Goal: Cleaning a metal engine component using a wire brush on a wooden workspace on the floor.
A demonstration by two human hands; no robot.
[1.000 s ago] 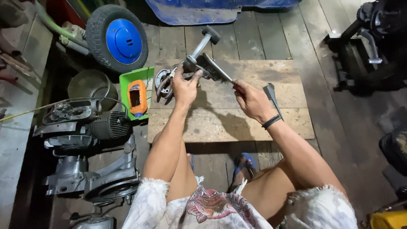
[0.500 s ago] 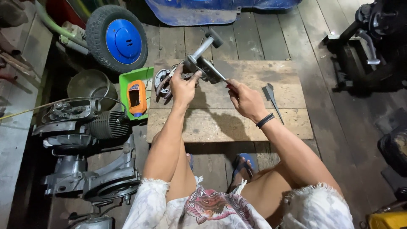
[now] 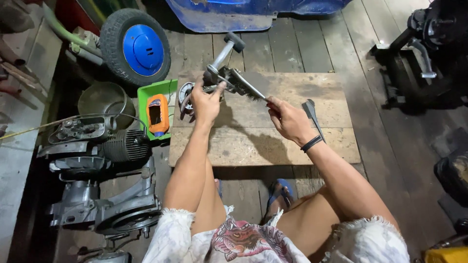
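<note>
over the board (image 3: 292,141), right hand (image 3: 287,119) moved closer to metal part (image 3: 222,73)

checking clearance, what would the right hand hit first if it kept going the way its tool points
Likely the metal part held by the left hand; the brush in the right hand already reaches it, though depth is unclear.

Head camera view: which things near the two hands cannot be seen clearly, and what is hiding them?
- Metal part in the left hand: the fingers cover its grip area.
- Brush handle: hidden inside the right hand.
- Dark tool on the wooden board: partly behind the right wrist.
- Orange object in the green tray: too small to identify.
</note>
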